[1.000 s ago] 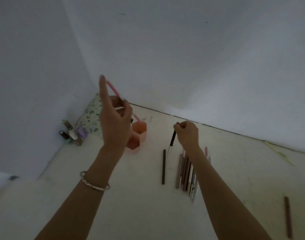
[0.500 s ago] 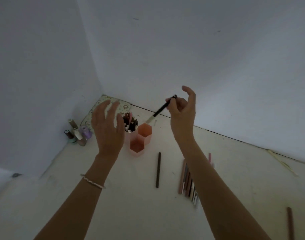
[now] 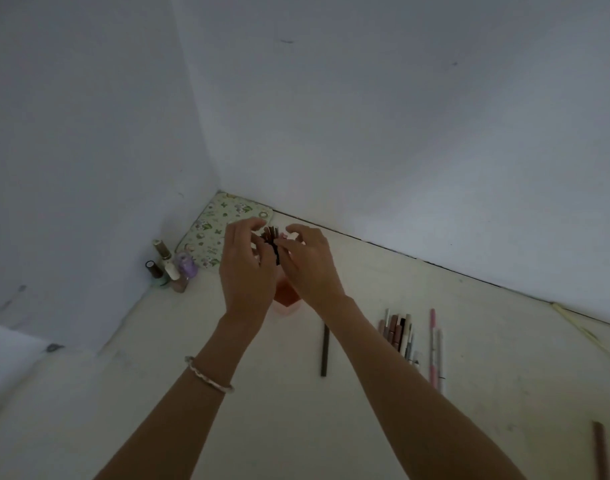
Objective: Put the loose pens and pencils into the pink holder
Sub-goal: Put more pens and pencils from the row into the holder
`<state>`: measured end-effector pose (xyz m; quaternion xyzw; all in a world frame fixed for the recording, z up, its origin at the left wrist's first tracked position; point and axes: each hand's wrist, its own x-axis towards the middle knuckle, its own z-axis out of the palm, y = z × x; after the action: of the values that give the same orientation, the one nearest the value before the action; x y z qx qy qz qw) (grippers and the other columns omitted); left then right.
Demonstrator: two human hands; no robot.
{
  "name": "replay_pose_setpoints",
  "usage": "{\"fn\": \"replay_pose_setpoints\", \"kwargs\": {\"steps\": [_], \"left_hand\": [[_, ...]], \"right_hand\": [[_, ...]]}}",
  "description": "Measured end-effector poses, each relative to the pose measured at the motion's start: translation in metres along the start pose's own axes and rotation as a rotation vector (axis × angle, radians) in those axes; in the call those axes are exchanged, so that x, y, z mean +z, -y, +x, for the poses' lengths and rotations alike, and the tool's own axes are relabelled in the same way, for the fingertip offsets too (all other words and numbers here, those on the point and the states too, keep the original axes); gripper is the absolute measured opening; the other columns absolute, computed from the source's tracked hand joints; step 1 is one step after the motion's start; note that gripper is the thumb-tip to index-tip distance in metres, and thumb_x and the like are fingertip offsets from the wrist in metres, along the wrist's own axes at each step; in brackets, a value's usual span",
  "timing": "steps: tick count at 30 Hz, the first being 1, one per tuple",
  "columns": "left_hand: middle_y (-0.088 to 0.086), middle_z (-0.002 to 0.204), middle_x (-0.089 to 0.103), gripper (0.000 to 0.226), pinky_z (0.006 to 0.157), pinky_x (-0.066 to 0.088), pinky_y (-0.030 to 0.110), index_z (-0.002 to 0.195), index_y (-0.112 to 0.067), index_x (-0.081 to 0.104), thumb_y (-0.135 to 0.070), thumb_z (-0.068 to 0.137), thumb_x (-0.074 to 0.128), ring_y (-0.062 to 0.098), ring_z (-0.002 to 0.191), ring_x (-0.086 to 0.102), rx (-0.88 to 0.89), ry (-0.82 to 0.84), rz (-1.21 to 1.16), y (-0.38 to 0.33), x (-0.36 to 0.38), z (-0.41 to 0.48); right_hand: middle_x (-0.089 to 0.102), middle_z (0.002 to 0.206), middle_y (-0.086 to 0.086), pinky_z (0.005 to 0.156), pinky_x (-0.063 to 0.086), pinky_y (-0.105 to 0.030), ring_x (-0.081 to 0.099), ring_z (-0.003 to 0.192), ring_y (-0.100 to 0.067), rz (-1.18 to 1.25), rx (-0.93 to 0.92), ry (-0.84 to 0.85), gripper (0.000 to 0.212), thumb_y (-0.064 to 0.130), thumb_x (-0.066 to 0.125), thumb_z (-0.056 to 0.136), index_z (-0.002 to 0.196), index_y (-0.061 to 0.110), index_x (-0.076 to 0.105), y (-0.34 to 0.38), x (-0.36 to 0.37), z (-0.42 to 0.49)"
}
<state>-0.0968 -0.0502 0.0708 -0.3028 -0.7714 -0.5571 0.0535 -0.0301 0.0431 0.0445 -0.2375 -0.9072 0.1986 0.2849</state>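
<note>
head view: we see both hands raised over the pink holder (image 3: pixel 286 299), which stands on the pale table (image 3: pixel 469 306) between the wrists. left hand (image 3: pixel 247 268) and right hand (image 3: pixel 308 263) have their fingers curled around the cluster of pens (image 3: pixel 271 237) standing in it — whether either pinches one, we cannot tell. loose pencils (image 3: pixel 398 334) lie in a row to the right, a dark pencil (image 3: pixel 325 349) just beside the right forearm.

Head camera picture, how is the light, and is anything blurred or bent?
Head view: dim, flat light with no glare or hard shadows; wide-angle bending curves the wall corner and floor edge; both hands, left hand and right hand, look slightly soft over the pink holder; loose pencils stay fairly sharp.
</note>
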Motion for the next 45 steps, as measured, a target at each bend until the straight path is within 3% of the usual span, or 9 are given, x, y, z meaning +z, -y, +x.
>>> {"fn": "replay_pose_setpoints", "kwargs": {"steps": [6,10,14,22,28,32,36,39,45], "left_hand": [[-0.01,0.077,0.054,0.013,0.059,0.048,0.014,0.087,-0.023,0.05,-0.013,0.089,0.057,0.004,0.065,0.054,-0.066,0.395,0.086,-0.012,0.041,-0.053],[0.004,0.115,0.056,0.033,0.082,0.053,0.032,0.127,-0.015,0.043,-0.031,0.098,0.048,0.02,0.101,0.062,-0.131,0.85,0.584,0.003,0.077,-0.101],[0.011,0.122,0.057,0.039,0.086,0.053,0.037,0.139,-0.009,0.032,-0.021,0.103,0.038,0.027,0.106,0.062,-0.129,0.912,0.746,0.014,0.088,-0.112],[0.002,0.094,0.058,0.063,0.07,0.056,0.029,0.146,-0.026,0.034,-0.011,0.091,0.06,0.015,0.079,0.062,-0.091,0.648,0.107,-0.021,0.09,-0.079],[-0.006,0.095,0.056,0.055,0.059,0.054,0.014,0.138,-0.03,0.041,-0.011,0.091,0.062,0.001,0.071,0.059,-0.037,0.569,0.016,-0.029,0.08,-0.075],[-0.009,0.088,0.057,0.056,0.063,0.059,0.02,0.135,-0.029,0.044,-0.006,0.089,0.064,0.005,0.074,0.063,-0.003,0.441,-0.124,-0.04,0.062,-0.061],[-0.016,0.098,0.061,0.054,0.07,0.053,0.008,0.135,-0.029,0.045,-0.009,0.088,0.062,-0.001,0.084,0.065,0.125,0.028,-0.25,-0.048,0.03,-0.01],[-0.003,0.111,0.064,0.05,0.073,0.058,0.021,0.133,-0.034,0.042,-0.013,0.09,0.059,0.008,0.088,0.067,0.119,-0.188,-0.193,-0.031,0.008,0.031],[0.009,0.119,0.061,0.043,0.085,0.057,0.039,0.14,-0.018,0.042,-0.013,0.098,0.052,0.017,0.094,0.064,0.166,0.022,0.103,0.017,0.012,0.024]], "right_hand": [[0.066,0.106,-0.002,0.087,0.05,-0.028,0.061,0.099,-0.016,0.164,0.29,-0.355,0.036,-0.004,0.051,0.085,0.115,0.011,0.064,-0.038,-0.055,-0.016],[0.066,0.097,0.005,0.078,0.042,-0.019,0.06,0.092,-0.014,0.181,0.476,-0.355,0.033,-0.005,0.049,0.084,0.104,0.014,0.066,-0.069,-0.089,-0.033],[0.062,0.094,0.009,0.078,0.039,-0.021,0.057,0.088,-0.015,0.088,0.614,-0.219,0.025,0.001,0.052,0.087,0.102,0.014,0.067,-0.1,-0.103,-0.056],[0.051,0.078,-0.008,0.073,0.04,-0.033,0.053,0.089,-0.03,-0.409,0.821,0.327,0.02,0.013,0.051,0.081,0.062,0.008,0.048,-0.134,-0.081,-0.09],[0.061,0.103,-0.011,0.09,0.041,-0.036,0.052,0.106,-0.031,-0.471,0.831,0.411,0.02,0.023,0.055,0.087,0.09,0.006,0.064,-0.14,-0.05,-0.102],[0.055,0.068,-0.01,0.07,0.042,-0.032,0.058,0.078,-0.028,-0.178,0.907,0.249,0.023,0.021,0.055,0.082,0.064,0.007,0.052,-0.136,-0.055,-0.08],[0.06,0.074,-0.005,0.061,0.034,-0.028,0.053,0.068,-0.021,0.104,0.85,-0.103,0.011,0.017,0.055,0.087,0.081,0.008,0.056,-0.126,-0.092,-0.039],[0.06,0.076,-0.001,0.056,0.041,-0.024,0.053,0.061,-0.011,0.28,0.736,-0.296,0.005,0.015,0.049,0.091,0.09,0.013,0.053,-0.104,-0.117,-0.009],[0.065,0.078,0.0,0.058,0.051,-0.018,0.063,0.068,-0.012,0.574,0.599,-0.544,0.014,0.009,0.049,0.096,0.106,0.015,0.056,-0.051,-0.132,0.022]]}}
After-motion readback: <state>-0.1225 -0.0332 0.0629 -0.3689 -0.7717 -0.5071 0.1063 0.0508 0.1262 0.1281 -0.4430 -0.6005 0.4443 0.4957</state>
